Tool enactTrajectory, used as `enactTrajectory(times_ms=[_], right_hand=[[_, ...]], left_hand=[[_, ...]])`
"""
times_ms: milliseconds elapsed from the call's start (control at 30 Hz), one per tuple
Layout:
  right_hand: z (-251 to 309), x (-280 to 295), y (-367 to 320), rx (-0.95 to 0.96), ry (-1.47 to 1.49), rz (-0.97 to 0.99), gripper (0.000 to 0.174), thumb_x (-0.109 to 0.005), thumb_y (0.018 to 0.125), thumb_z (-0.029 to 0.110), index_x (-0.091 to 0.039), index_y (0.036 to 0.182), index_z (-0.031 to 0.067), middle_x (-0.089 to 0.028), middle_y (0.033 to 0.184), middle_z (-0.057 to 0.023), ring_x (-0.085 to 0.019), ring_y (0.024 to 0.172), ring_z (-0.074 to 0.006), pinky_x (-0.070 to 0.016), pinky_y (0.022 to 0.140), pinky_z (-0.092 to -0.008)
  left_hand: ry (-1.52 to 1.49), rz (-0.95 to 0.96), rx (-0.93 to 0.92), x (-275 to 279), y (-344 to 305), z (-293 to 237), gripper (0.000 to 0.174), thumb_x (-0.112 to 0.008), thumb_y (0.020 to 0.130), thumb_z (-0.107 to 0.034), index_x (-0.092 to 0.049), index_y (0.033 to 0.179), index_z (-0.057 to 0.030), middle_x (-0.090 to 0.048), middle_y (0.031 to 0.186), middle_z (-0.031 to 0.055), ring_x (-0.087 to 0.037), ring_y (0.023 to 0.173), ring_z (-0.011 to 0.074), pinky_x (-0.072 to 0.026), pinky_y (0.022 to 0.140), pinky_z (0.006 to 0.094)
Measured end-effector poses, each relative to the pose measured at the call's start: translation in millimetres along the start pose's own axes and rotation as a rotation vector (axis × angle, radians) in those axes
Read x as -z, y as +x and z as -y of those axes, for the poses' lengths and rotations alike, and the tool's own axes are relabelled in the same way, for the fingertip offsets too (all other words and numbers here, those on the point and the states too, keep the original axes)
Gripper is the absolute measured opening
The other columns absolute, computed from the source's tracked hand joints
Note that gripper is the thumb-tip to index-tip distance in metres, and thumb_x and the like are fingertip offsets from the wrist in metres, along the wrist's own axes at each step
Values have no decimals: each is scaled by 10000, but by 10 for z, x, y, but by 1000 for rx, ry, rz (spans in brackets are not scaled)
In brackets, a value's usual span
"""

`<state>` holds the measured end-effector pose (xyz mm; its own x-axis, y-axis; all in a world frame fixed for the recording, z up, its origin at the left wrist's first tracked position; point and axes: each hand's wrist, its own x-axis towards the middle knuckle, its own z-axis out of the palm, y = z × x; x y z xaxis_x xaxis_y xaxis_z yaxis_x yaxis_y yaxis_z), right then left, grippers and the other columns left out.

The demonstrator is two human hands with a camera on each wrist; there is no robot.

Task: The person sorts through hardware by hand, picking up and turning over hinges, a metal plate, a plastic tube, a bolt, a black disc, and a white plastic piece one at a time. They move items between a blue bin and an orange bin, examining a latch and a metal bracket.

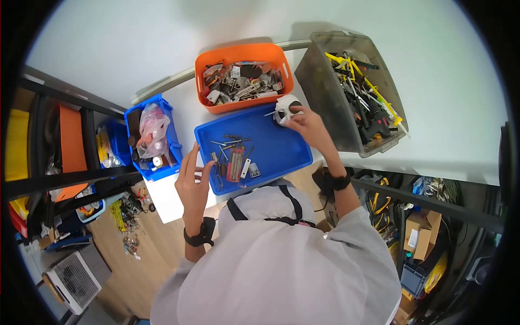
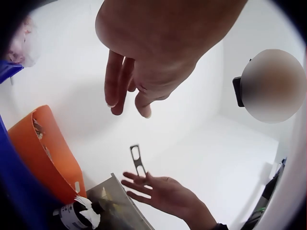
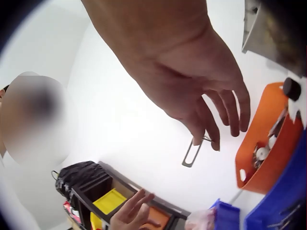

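Note:
Between thumb and fingertips, my right hand [image 1: 309,127] pinches a small flat metal plate with two long slots [image 2: 137,160], also plain in the right wrist view [image 3: 192,154]. This hand is over the right part of a blue tray [image 1: 281,142], beside a black container with torn white paper on it [image 2: 72,216]. Held above the tray's left edge, my left hand [image 1: 192,176] has its fingers loosely spread and nothing in them. Near it in the tray lie several screws [image 1: 232,142], a pack with red ends [image 1: 235,164], a white strip [image 1: 246,168] and a small clear packet [image 1: 254,171].
An orange basket [image 1: 244,51] full of small hardware stands behind the tray. At the right is a large grey bin [image 1: 319,81] of tools and yellow-handled items. To the left, a blue bin [image 1: 172,127] holds a pink plastic bag [image 1: 153,130]. Loaded shelves flank the table.

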<state>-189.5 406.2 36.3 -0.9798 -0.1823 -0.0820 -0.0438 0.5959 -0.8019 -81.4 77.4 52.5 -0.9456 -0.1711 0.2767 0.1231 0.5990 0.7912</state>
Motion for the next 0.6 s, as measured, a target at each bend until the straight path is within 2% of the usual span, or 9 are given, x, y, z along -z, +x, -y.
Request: enactTrajectory(times_ms=[33,100,167,233,333,400,500,567,600], right_hand=[[-150,37,120,-95,-41,-49,276,-744,857,255,-769,904,-16,-637,1263,-196,-672,1065,-305,-530,879,-378],[-436,111,373,-52,-143,-100,286,-749,844,282,-777,887,1,-670,1185,-209,-682,1026,-311,-529,864,-375],[-670,160,713,-10,-242,-152,297,-755,830,310,-786,869,18,-703,1106,-222,-692,987,-318,-529,849,-373],[-860,182,1059,-281,-194,-28,303,-762,813,321,-791,851,23,-741,925,-202,-713,899,-304,-528,824,-369],[-1076,122,1455,-407,-45,10,333,-765,814,315,-781,841,-16,-747,835,-171,-723,824,-288,-531,807,-367],[-1264,76,1673,-372,87,66,360,-776,800,311,-770,835,-47,-751,861,-163,-723,839,-272,-531,808,-373],[-1218,-26,1882,-385,-74,-17,453,-709,859,389,-759,884,-60,-738,929,-232,-717,891,-334,-532,832,-404],[-1286,-138,1991,-443,-244,-86,626,-598,918,524,-733,959,-86,-695,1010,-319,-685,979,-409,-526,865,-460],[-1256,-139,1961,-446,-237,-86,626,-598,918,524,-733,959,-86,-695,1010,-319,-685,979,-409,-526,865,-460]], left_hand=[[84,69,42,28,-8,53,549,-786,834,-58,-608,1352,-79,-665,1236,137,-694,748,153,-549,568,258],[204,119,65,35,-50,203,433,-761,873,-146,-647,1285,-74,-668,1183,137,-703,689,184,-555,567,302],[242,124,79,52,-79,259,413,-756,878,-152,-651,1269,-69,-666,1184,138,-706,695,194,-559,581,312],[303,135,120,79,-116,248,363,-738,896,-175,-661,1232,-62,-670,1178,144,-711,703,209,-564,593,320],[326,123,188,96,-201,250,352,-730,903,-177,-661,1227,-59,-679,1159,143,-713,705,211,-562,592,320],[323,114,223,108,-256,224,342,-720,911,-181,-659,1222,-52,-687,1147,139,-713,713,212,-558,604,328],[330,102,275,112,-360,246,340,-710,918,-179,-652,1226,-48,-687,1147,131,-709,722,219,-550,634,344],[329,106,300,108,-402,193,340,-710,917,-177,-652,1227,-49,-687,1146,131,-708,720,221,-548,635,345],[318,98,322,100,-394,179,340,-709,917,-174,-651,1228,-49,-687,1146,131,-707,719,223,-546,636,346]])
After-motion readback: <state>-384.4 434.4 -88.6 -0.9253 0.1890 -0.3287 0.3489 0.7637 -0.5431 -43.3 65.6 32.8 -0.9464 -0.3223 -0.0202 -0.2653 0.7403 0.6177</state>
